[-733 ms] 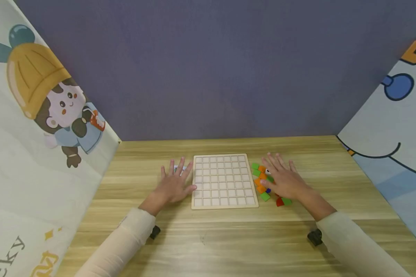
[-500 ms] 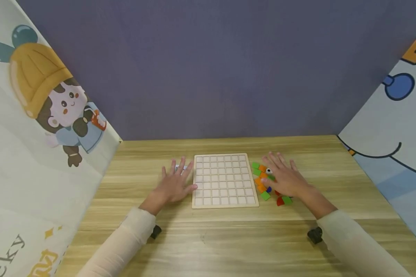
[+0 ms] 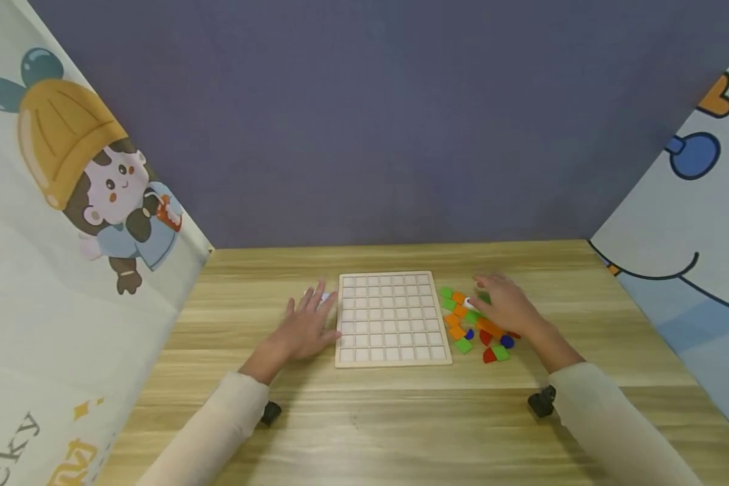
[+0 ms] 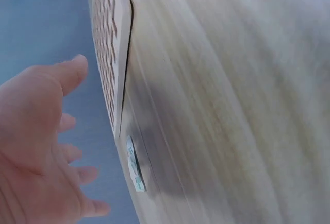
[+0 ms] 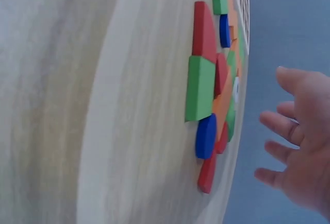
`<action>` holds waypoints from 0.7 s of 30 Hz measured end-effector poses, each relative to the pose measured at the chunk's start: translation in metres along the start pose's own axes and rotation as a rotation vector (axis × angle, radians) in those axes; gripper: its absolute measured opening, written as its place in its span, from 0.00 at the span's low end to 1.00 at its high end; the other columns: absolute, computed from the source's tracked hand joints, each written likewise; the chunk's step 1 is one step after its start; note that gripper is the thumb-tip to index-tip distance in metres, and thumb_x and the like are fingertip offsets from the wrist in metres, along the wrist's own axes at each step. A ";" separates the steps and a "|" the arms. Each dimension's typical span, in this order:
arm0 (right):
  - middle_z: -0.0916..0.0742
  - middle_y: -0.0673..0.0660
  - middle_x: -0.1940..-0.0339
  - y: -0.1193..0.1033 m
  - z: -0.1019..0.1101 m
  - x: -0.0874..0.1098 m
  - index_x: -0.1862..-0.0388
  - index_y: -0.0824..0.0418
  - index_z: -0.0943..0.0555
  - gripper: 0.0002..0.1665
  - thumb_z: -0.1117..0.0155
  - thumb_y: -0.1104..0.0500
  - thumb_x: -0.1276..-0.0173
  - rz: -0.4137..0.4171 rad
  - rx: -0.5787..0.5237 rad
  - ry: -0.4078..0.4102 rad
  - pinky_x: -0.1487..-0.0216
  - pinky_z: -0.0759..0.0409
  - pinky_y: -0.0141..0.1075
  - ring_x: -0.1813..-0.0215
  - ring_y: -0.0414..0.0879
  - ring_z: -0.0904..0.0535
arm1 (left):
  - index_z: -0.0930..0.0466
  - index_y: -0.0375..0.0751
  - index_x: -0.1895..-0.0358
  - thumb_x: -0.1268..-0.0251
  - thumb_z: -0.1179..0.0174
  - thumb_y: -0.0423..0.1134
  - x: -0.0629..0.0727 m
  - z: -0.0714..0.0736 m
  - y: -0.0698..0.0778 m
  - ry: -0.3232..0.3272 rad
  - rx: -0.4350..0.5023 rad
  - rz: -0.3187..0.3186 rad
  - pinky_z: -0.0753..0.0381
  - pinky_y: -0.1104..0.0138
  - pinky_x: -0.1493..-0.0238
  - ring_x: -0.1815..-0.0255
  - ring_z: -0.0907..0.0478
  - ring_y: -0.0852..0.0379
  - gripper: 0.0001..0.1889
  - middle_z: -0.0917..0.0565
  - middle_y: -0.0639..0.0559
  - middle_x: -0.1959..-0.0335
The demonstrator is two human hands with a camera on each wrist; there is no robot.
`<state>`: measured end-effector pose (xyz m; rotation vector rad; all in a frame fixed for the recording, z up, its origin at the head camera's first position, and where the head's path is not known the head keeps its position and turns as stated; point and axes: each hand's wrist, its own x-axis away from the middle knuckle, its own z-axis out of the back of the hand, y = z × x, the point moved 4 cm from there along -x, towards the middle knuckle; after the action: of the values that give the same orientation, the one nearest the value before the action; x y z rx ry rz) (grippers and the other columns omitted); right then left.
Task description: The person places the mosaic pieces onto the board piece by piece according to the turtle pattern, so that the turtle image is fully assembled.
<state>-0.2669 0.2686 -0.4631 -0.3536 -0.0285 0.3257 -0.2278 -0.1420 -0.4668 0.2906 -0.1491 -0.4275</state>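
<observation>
My left hand (image 3: 304, 334) hovers palm down with fingers spread, left of a pale wooden grid board (image 3: 393, 318). Partly behind its fingers lie small whitish pieces (image 4: 135, 168) with greenish marks, too small to read. The left wrist view shows a gap between this hand and the tabletop. To the board's right, my right hand (image 3: 507, 307) is held over a cluster of flat coloured blocks, its fingers bent loosely around nothing. Among them are a green block (image 5: 200, 87), a blue round piece (image 5: 206, 136), a red piece (image 5: 204, 31) and orange pieces (image 3: 457, 332). Some blocks are hidden under the hand.
Everything lies on a wood-grain table (image 3: 364, 432). A dark blue-grey panel (image 3: 395, 135) rises behind it. Printed cartoon walls stand at the left (image 3: 12, 270) and right (image 3: 674, 236). Small black devices (image 3: 542, 401) show below the wrists.
My right hand's fingers have bent from spread to loosely curled, uncovering more blocks, including the blue round piece. The left hand has barely shifted.
</observation>
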 end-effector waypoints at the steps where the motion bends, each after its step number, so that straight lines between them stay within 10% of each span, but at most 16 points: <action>1: 0.16 0.69 0.38 0.002 -0.001 -0.002 0.26 0.71 0.33 0.35 0.40 0.51 0.23 0.003 -0.011 0.003 0.25 0.44 0.70 0.26 0.72 0.35 | 0.52 0.44 0.17 0.27 0.42 0.56 0.001 -0.001 0.000 0.001 0.022 -0.006 0.56 0.27 0.25 0.17 0.55 0.30 0.44 0.58 0.36 0.16; 9: 0.13 0.59 0.62 0.012 -0.013 -0.014 0.52 0.66 0.19 0.13 0.35 0.57 0.27 0.050 0.023 -0.012 0.40 0.27 0.61 0.54 0.61 0.19 | 0.38 0.40 0.22 0.28 0.39 0.52 0.015 -0.015 0.002 0.001 0.130 -0.050 0.49 0.31 0.24 0.22 0.40 0.36 0.37 0.33 0.39 0.24; 21: 0.12 0.60 0.53 0.017 -0.019 -0.021 0.54 0.58 0.15 0.08 0.34 0.57 0.28 -0.003 0.026 -0.049 0.43 0.27 0.67 0.42 0.67 0.23 | 0.32 0.37 0.26 0.28 0.38 0.51 0.025 -0.037 0.008 0.002 0.064 -0.107 0.35 0.36 0.28 0.27 0.33 0.36 0.33 0.29 0.39 0.28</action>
<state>-0.2900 0.2705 -0.4863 -0.3197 -0.0728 0.3312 -0.1941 -0.1365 -0.4976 0.3631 -0.1459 -0.5295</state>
